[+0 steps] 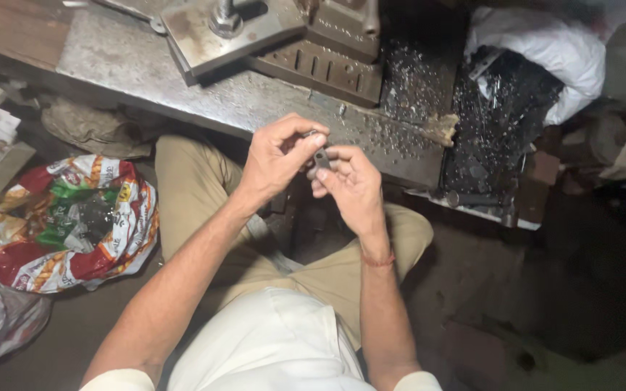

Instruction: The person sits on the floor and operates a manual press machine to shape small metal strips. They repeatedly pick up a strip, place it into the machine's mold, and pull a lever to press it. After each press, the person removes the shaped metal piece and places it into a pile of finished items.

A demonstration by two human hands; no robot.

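room is left over the lap, between the hands [313, 170] and the bench [146, 61] edge — ahead, passage is barred by the press base [255, 32]; the left is blocked by a printed sack [67, 224], the right by a scrap bin [501, 123].

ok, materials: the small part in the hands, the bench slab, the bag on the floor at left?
Small part, pinched between left hand and right hand: looks like dull grey metal. Bench slab: likely steel, worn grey with scuffs and a dull sheen. Printed bag: glossy crinkled plastic, possibly woven sacking.
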